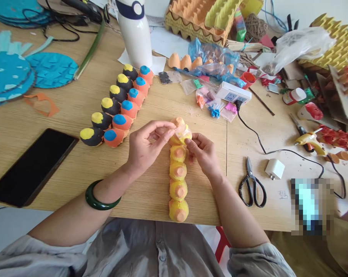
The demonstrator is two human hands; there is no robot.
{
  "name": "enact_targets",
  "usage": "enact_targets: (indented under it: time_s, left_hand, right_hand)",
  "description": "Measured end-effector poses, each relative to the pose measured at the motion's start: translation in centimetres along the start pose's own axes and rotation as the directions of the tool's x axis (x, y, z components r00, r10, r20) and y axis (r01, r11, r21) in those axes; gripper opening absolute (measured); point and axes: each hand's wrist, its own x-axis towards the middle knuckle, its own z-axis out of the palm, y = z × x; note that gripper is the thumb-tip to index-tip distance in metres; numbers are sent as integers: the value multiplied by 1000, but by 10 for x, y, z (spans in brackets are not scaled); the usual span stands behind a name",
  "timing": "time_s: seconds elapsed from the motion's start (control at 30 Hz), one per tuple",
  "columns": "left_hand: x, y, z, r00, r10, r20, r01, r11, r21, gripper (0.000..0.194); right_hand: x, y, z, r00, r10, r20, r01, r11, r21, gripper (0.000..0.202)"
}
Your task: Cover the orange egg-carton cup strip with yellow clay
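Note:
A strip of egg-carton cups [178, 171] lies lengthwise in front of me, its cups coated yellow with bare orange tops. Over its far end is a small clear plastic bag [186, 133] with something soft and yellow in it. My left hand [149, 144] pinches the bag's left edge between thumb and fingers, beside the bare farthest cup [178, 122]. From the right, my right hand [202, 152] grips the bag's lower right side with the thumb on top; its other fingers are partly hidden. To the left stand a black strip with yellow tops [110, 105] and an orange strip with blue tops [129, 109].
A phone [32, 165] lies left, a white bottle [136, 36] stands behind the strips. To the right are scissors [251, 184], a white charger [274, 169], a power strip [233, 92] with its cord, and a glue gun [312, 142]. Egg trays [195, 23] are stacked at the back.

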Motion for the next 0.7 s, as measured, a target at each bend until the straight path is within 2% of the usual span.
enact_targets:
  time_s: [0.07,0.13,0.17,0.23,0.3,0.4,0.47,0.6,0.7]
  left_hand:
    - [2,-3,2,1000,-19,-13,18,998,-68,43]
    - [1,-7,4,996,-53,71,63,987,-145,66]
    - [1,-8,5,987,-75,141,98,981,-169,71]
    - [-2,-10,6,961,-104,257,152,973,-174,65]
    - [-4,-9,7,954,-107,280,157,974,-162,52]
    - [-6,-6,6,971,-59,231,101,979,-178,42]
    - [-7,-3,4,971,-26,239,77,976,-206,36]
    - [-9,3,1,949,-22,316,146,916,-373,28]
    - [-10,4,0,945,-38,324,192,868,-457,24]
  right_hand:
    - [-1,-2,1,999,32,40,-35,995,91,49]
    - [-3,-2,2,994,49,96,-63,987,148,47]
    - [-4,-1,3,990,53,129,-74,984,161,45]
    - [-5,0,4,981,61,186,-92,982,164,41]
    - [-4,-1,2,979,65,191,-97,982,161,35]
    - [-1,-4,-3,996,24,80,-38,983,177,28]
    - [2,-5,-8,1000,-29,2,28,981,192,28]
    - [6,-4,-12,989,-121,-87,138,963,230,26]
    - [5,-2,-10,973,-184,-141,211,953,216,35]
